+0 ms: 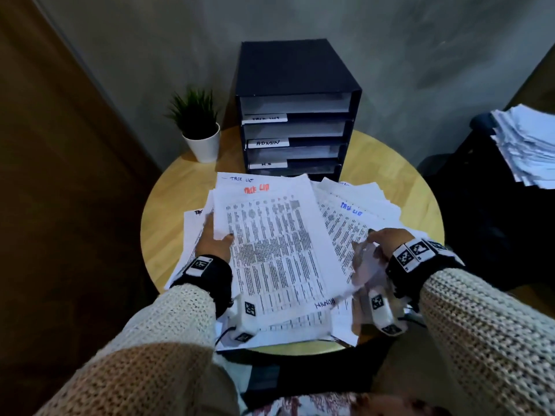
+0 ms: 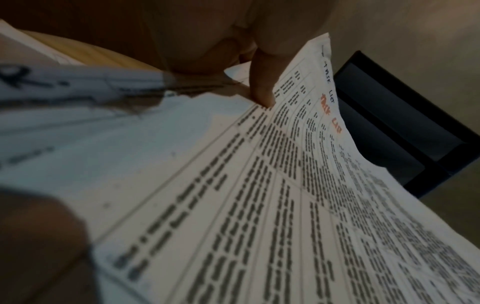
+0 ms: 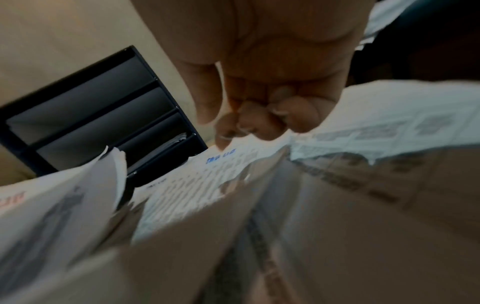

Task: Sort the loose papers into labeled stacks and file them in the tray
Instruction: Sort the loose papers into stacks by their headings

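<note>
A stack of printed sheets point(image 1: 276, 235) with a red "TASK LIST" heading lies on the round wooden table point(image 1: 168, 205). My left hand point(image 1: 214, 240) grips its left edge, thumb on top and fingers underneath; a fingertip point(image 2: 262, 90) presses the sheet point(image 2: 285, 205). My right hand point(image 1: 383, 243) has curled fingers point(image 3: 259, 121) at the stack's right edge, over a blurred lifted sheet point(image 1: 365, 265). Beside it lie sheets with a blue heading point(image 1: 351, 214) point(image 3: 221, 159). The dark filing tray point(image 1: 297, 73) point(image 2: 389, 123) point(image 3: 78, 102) stands behind, its shelves labelled TASK LIST, ADMIN and H.R.
A small potted plant point(image 1: 198, 124) stands left of the tray. A loose pile of papers point(image 1: 528, 142) rests on a dark surface at the right. More sheets spread under the stack toward the table's near edge. A grey wall is close behind.
</note>
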